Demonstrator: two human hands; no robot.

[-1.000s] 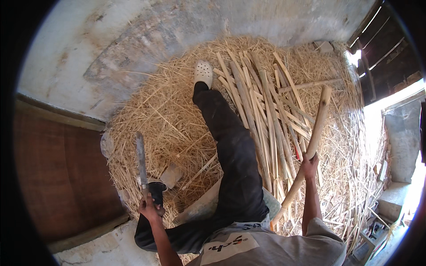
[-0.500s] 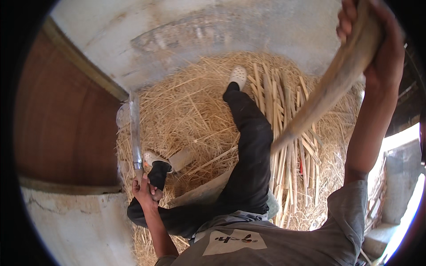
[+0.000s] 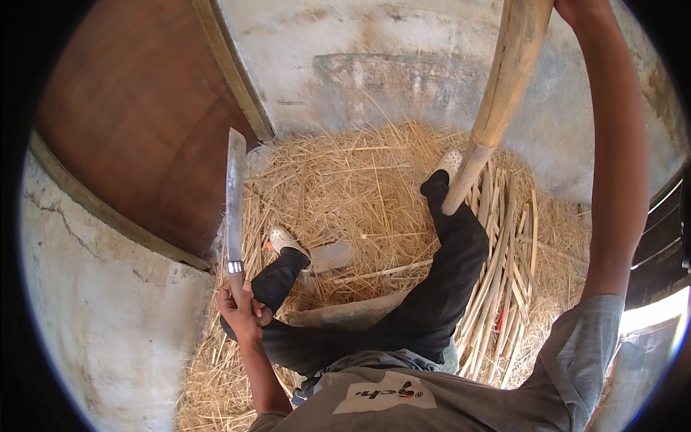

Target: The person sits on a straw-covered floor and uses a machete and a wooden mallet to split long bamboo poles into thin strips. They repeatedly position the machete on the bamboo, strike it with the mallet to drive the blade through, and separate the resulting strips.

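My left hand (image 3: 241, 309) is closed round the wooden handle of a machete (image 3: 234, 194). Its long, broad steel blade points up and away, near the brown door panel. At the upper right, my right hand (image 3: 578, 10) is cut off by the picture's top edge, its fingers mostly out of sight. It is raised on the thick bamboo pole (image 3: 505, 72), which slants down toward my bent right knee. The pole's lower end overlaps my knee in the picture; whether they touch I cannot tell.
Split bamboo strips (image 3: 497, 288) lie in a pile right of my leg. Loose straw (image 3: 345, 180) covers the ground round my light clogs. A stained wall (image 3: 403, 79) stands ahead, a brown door panel (image 3: 144, 108) at left. A thick log (image 3: 353, 311) lies between my legs.
The view has swung, so the door and wall appear shifted. The bamboo pole now stands steeper, its lower end higher in the picture. My left hand keeps hold of the machete.
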